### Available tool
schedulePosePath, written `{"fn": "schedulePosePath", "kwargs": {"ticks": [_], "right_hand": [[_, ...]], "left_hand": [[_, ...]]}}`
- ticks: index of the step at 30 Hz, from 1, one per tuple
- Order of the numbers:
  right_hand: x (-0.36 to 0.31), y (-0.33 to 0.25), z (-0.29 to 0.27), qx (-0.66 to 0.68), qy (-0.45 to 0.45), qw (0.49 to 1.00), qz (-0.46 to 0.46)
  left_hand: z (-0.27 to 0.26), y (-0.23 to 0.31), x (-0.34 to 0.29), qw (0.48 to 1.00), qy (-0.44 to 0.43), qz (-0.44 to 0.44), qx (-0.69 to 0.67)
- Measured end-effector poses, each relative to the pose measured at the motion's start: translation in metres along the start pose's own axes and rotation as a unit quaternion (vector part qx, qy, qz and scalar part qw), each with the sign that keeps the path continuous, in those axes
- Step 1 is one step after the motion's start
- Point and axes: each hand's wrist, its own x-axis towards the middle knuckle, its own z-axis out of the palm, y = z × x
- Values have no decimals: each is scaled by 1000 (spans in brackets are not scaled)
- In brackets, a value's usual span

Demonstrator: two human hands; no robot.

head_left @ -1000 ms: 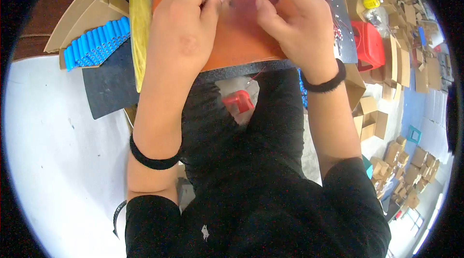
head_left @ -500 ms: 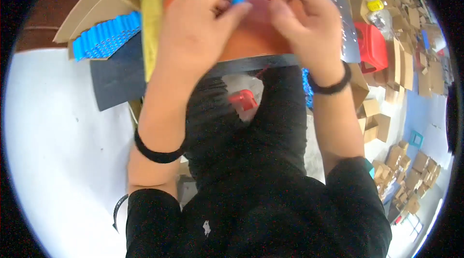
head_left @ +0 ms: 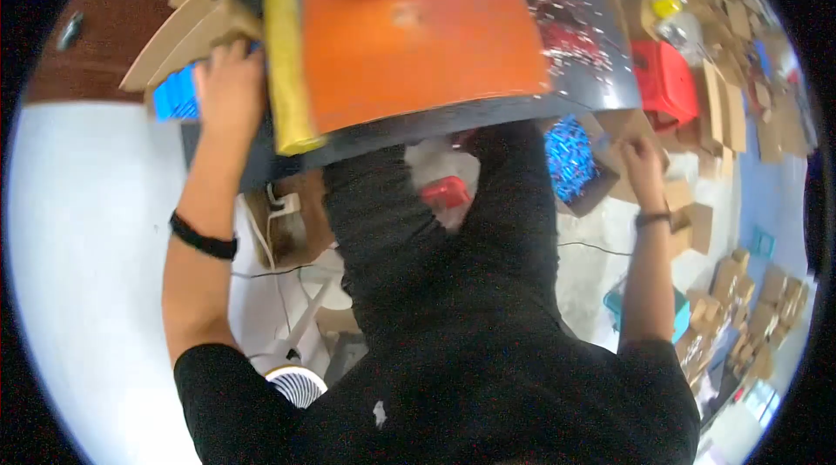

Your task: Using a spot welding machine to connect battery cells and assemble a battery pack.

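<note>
My left hand [head_left: 232,90] reaches over the neat rows of blue cylinders [head_left: 177,96] at the left, its blurred fingertips against their right end. Whether it grips one is hidden. Out to the right, my right hand [head_left: 643,165] hangs low beside an open cardboard box [head_left: 621,124], fingers curled in; anything inside them is too small to make out. Left of that hand, a heap of loose blue cylinders [head_left: 570,160] fills another box. An orange-red mat [head_left: 418,47] lies on the dark table between my hands.
A yellow strip [head_left: 292,64] runs along the mat's left side. Small pale and reddish bits [head_left: 579,47] are scattered right of the mat. A red plastic stool [head_left: 664,86] stands at the right, near cardboard boxes. By my left elbow is a fan [head_left: 296,387].
My hands have parted from over the mat, where the left held a blue cylinder with a thin dark wire toward the right. The left moved to the cylinder rows, the right down and outward.
</note>
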Motion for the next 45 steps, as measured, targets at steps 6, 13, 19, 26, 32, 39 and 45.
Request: {"fn": "schedulePosePath", "kwargs": {"ticks": [6, 13, 19, 26, 32, 39, 45], "right_hand": [[11, 0, 25, 23, 75, 997, 15], [83, -116, 39, -41, 141, 978, -150], [104, -129, 34, -120, 123, 971, -164], [107, -145, -4, -61, 137, 967, -208], [109, -160, -26, -34, 145, 972, -181], [64, -218, -11, 344, 149, 900, -221], [58, -246, 34, 418, 136, 861, -257]], "left_hand": [[-37, -9, -6, 1000, 2, -8, -22], [-111, 26, -27, 916, 55, -47, -394], [-132, 66, 3, 947, 75, 100, -296], [-125, 78, 18, 916, 18, 52, -398], [-118, 87, 26, 891, 99, 65, -438], [-95, 108, 29, 749, 78, -77, -653], [-95, 113, 31, 677, 66, -114, -724]]}}
